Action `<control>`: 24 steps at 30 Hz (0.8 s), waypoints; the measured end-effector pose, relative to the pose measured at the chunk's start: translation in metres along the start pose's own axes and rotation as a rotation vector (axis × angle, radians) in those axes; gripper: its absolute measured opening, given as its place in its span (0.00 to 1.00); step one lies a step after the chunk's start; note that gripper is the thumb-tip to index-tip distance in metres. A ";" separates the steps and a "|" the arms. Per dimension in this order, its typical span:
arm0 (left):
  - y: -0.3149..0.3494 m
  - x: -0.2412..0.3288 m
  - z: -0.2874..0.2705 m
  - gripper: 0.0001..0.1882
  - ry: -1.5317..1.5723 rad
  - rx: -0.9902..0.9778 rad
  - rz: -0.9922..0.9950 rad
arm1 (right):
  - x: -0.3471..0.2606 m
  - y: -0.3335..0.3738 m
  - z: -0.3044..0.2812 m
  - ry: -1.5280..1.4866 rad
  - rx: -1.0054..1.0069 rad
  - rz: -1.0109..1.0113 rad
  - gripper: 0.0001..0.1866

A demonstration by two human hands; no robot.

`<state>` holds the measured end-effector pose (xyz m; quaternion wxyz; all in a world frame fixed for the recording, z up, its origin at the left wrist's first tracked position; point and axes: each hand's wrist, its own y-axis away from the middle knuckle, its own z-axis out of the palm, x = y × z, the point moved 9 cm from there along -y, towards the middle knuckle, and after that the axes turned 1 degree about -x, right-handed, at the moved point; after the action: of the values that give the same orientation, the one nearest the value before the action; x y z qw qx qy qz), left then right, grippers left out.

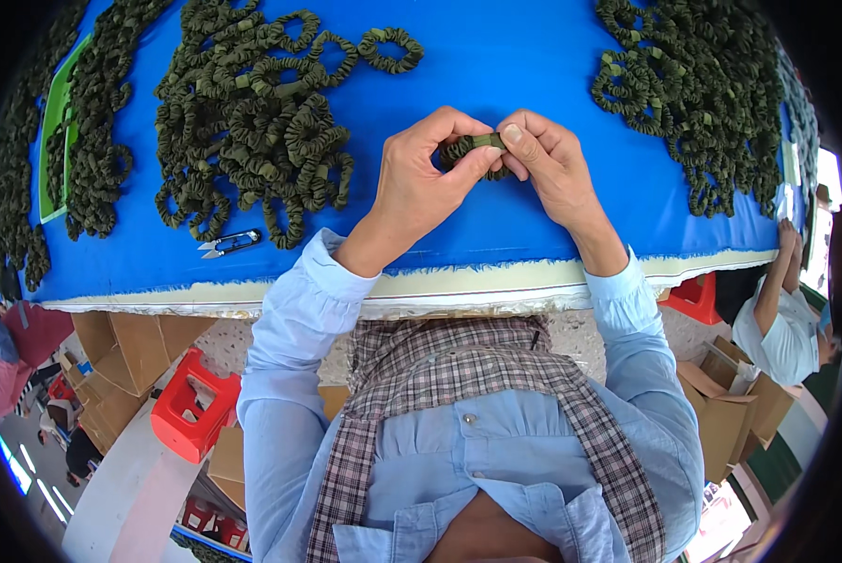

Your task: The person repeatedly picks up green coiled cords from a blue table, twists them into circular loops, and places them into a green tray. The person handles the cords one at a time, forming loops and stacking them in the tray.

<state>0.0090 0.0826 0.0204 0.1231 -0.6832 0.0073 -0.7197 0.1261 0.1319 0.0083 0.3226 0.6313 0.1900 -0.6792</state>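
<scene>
Between my two hands, above the blue table cover, is a dark green scrunchie (485,143) with a smooth flat band section. My left hand (426,169) pinches it between thumb and fingers from the left. From the right, my right hand (554,161) presses thumb and fingers on the same band section. Part of the ring is hidden behind my fingers. Left of my hands lies a large heap of the same scrunchies (252,122), with a single scrunchie (390,50) at its far right edge. Below the heap rest small thread snips (230,244), blades apart.
More scrunchies (712,103) are piled at the right. At the far left, others lie around a green tray (49,178). Cardboard boxes (130,347) and red stools (194,403) stand below the table edge. Another person (782,328) is at the right end.
</scene>
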 end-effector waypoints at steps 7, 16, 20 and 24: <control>0.001 -0.003 -0.001 0.06 -0.030 -0.011 -0.044 | 0.007 0.000 -0.006 -0.085 0.039 -0.015 0.16; -0.002 -0.015 -0.004 0.06 0.028 -0.010 -0.114 | -0.003 -0.001 -0.005 -0.019 0.024 -0.053 0.10; -0.005 -0.016 -0.004 0.11 0.018 -0.009 -0.052 | -0.017 0.003 -0.013 0.179 0.077 -0.067 0.08; -0.006 -0.013 -0.014 0.16 0.006 0.052 -0.046 | -0.064 -0.001 -0.076 0.276 0.405 -0.199 0.08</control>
<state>-0.0049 0.0882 0.0077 0.1243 -0.6777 -0.0265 -0.7243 0.1808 0.1955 0.0607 0.0925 0.7479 0.1536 -0.6391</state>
